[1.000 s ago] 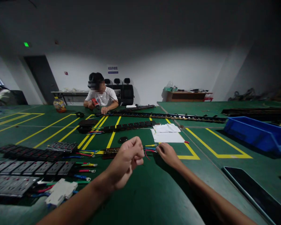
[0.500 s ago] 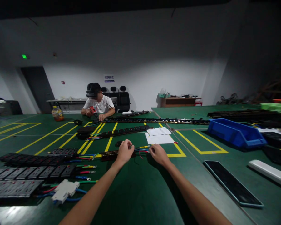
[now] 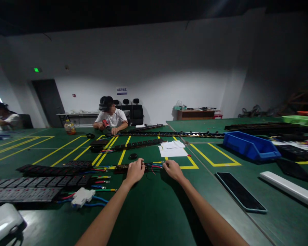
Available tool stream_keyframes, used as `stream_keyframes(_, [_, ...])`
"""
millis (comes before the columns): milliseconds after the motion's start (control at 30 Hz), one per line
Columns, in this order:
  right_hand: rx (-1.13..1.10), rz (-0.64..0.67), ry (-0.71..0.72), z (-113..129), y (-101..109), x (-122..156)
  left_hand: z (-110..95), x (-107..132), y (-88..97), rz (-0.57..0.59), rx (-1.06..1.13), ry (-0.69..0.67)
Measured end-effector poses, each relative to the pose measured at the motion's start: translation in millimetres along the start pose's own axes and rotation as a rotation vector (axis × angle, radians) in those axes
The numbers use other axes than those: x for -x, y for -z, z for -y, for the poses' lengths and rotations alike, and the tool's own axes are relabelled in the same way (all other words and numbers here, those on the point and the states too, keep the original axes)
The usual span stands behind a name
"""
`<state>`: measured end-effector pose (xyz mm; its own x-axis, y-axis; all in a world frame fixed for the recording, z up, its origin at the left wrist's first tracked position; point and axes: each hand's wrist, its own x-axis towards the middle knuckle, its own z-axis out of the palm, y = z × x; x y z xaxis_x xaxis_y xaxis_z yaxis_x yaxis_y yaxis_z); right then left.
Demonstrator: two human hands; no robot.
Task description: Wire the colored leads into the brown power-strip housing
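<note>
In front of me, a short dark strip (image 3: 121, 168) with brassy lines along its top lies on the green table. My left hand (image 3: 136, 172) is closed over its right part, the fingers curled round it. Thin coloured wires (image 3: 156, 165), yellow, blue and red, run out of the strip's right end, and a loose red one curls downward. My right hand (image 3: 172, 169) is at the ends of these wires, thumb and finger pinched together on them; exactly which wire is between the fingertips is hidden. A small black round object (image 3: 133, 156) lies just beyond my left hand.
Black socket strips (image 3: 38, 182) with lugged wires and a white breaker (image 3: 82, 197) lie left. White papers (image 3: 173, 149) are beyond my right hand. A blue bin (image 3: 251, 147), a phone (image 3: 240, 191) and a white bar (image 3: 287, 188) lie right. A co-worker (image 3: 111, 116) sits opposite with a red drill.
My left hand has lowered from a raised pinch above the strip to a grip over it. My right hand stays at the wire ends. The view has shifted a little, showing a white object at lower left.
</note>
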<state>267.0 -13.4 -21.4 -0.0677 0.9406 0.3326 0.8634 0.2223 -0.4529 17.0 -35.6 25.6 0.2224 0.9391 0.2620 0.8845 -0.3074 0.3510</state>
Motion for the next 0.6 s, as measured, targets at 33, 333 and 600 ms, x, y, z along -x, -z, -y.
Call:
stream_keyframes(33, [-0.004,0.007,-0.006,0,1,3,-1,3,1.6,0.004,-0.010,-0.009])
stream_keyframes(333, [-0.064,0.110,-0.045,3,27,44,-23,40,11.4,0.032,-0.013,-0.083])
stream_keyframes(600, [-0.039,0.218,-0.086,6,56,75,-33,73,14.7,0.043,-0.038,-0.250])
